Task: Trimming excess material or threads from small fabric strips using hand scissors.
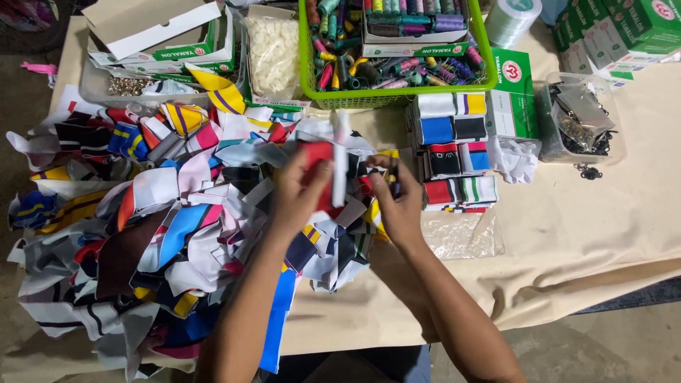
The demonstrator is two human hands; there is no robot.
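**Both hands on a red and white fabric piece above the scrap heap**

Head view: your left hand [301, 186] is at the centre of the frame, fingers closed around a red and white fabric piece [328, 170] that stands upright between your hands. Your right hand [399, 202] sits just to the right of it, fingers curled in and pinched on a small dark object [394, 177] too blurred to identify; its fingertips touch the edge of the same piece. The piece is held above the right edge of a heap of coloured fabric scraps [163, 220] that fills the left half of the frame. Just right of your hands, neat stacks of folded pieces [454, 152] lie on the beige table cover [589, 227], with a clear plastic bag [461, 234] below them. At the top centre a green basket [394, 96] holds thread spools. A clear tub of dark metal clips [578, 120] sits at the upper right, and green and white boxes [624, 28] fill the top right corner
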